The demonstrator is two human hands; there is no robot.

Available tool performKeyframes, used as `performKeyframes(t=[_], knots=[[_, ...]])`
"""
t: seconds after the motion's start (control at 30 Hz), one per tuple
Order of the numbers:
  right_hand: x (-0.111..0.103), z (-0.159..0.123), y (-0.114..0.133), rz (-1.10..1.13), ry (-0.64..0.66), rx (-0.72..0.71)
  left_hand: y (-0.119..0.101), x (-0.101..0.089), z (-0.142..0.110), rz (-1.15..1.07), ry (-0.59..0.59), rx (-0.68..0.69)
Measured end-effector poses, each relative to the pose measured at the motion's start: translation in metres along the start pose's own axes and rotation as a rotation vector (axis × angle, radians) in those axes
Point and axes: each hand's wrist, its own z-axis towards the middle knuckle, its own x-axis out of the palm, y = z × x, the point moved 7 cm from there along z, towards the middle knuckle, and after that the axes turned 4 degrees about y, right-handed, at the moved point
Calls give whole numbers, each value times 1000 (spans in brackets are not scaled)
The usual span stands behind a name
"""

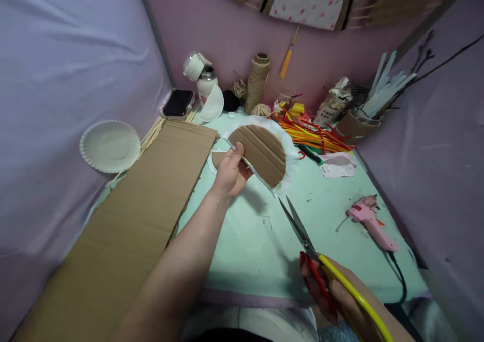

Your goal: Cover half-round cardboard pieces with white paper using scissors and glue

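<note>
My left hand (231,171) grips the straight edge of a half-round cardboard piece (262,153) with a white fabric border, thumb on top and fingers beneath. My right hand (340,286) is closed round the red and yellow handles of a pair of scissors (307,243). The blades are parted, and their tips sit just below the lower corner of the piece, close to its white border. A second, smaller-looking cardboard piece (218,158) with a white edge lies on the table behind my left hand, mostly hidden.
A large cardboard sheet (151,180) covers the table's left side, beside a paper plate (109,146) and a phone (179,103). Along the back stand a bottle (207,83), a twine spool (257,82) and colourful pipe cleaners (313,132). A pink glue gun (372,223) lies at right.
</note>
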Motion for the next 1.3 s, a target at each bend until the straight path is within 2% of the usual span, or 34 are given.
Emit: performKeyframes(t=[0.3,0.53,0.77,1.03,1.3], knots=[[14,11,6,36,-8,96,0,1,0,-25,-11,-8],[17,10,14,-14,-72,70,0,-2,-1,-70,-86,-10],[19,14,18,-27,-66,66,1,2,-3,-12,-48,-13],[21,17,21,-70,-55,64,3,3,-2,-55,-39,-18],[22,18,24,-87,-53,83,5,2,-3,-76,-76,-38]])
